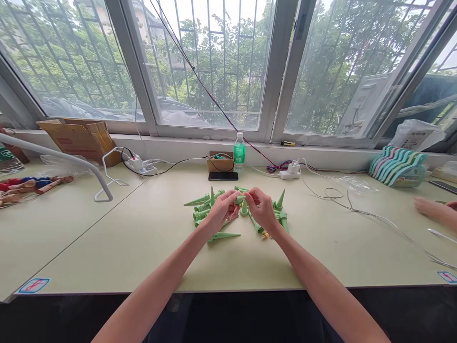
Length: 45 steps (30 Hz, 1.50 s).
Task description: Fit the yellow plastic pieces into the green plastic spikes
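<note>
My left hand [222, 210] is closed around a green plastic spike part [240, 200], held just above the table. My right hand [262, 207] meets it from the other side, its thumb and fingertips pinched at the part's end; what sits between those fingertips is too small to make out. Around and beneath both hands lie several green plastic spikes, among them one lying flat [224, 236] near my left wrist and one standing point-up [281, 200] beyond my right hand. Small yellow pieces [265, 235] lie by my right wrist.
A phone [223, 176], a small cardboard box [220, 164] and a water bottle [239, 153] stand behind the spikes. Cables [352, 207] cross the table on the right. Another person's hand [433, 208] is at the far right, near stacked hangers [396, 166]. A white curved bar [71, 159] juts in from the left.
</note>
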### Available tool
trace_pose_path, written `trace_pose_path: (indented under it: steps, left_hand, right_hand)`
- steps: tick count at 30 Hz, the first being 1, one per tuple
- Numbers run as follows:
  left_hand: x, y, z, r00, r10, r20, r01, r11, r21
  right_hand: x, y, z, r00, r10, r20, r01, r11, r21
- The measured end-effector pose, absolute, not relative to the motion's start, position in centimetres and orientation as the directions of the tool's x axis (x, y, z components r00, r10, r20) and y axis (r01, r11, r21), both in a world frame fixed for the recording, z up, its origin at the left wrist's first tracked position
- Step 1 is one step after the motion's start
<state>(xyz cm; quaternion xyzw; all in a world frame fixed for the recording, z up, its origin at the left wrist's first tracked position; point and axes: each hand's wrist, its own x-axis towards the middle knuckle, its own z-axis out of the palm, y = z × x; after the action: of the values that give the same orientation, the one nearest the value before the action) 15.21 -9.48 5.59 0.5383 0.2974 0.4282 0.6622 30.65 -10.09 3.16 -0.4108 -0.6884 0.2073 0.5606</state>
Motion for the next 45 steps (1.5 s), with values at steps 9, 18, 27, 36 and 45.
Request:
trace_pose_path:
  steps: [9,18,27,36,45]
  left_hand:
    - [15.2,-9.6,5.8,0.455,0.889,0.059,-0.266,0.073,0.961]
    - [15.1,-9.4,5.6,0.430,0.901,0.064,-0.242,0.046,0.969]
    - [14.9,-9.4,5.4,0.351,0.924,0.153,-0.111,-0.122,0.986]
    - [15.1,-9.8,5.4,0.296,0.902,0.313,-0.044,-0.315,0.948]
    - [14.9,-9.4,4.3,0.251,0.804,0.539,0.193,-0.587,0.786]
  right_hand:
    - [30.7,-10.1,3.3,-0.038,0.798,0.602,0.367,0.571,-0.734]
    - [30.7,-10.1,3.4,-0.041,0.764,0.644,0.443,0.592,-0.673]
    - [30.7,-10.0,3.3,-0.035,0.760,0.649,0.471,0.585,-0.660]
    - [30.8,-9.9,3.4,-0.032,0.764,0.645,0.485,0.576,-0.658]
    - [30.8,-9.9,3.4,-0.024,0.771,0.637,0.476,0.569,-0.671]
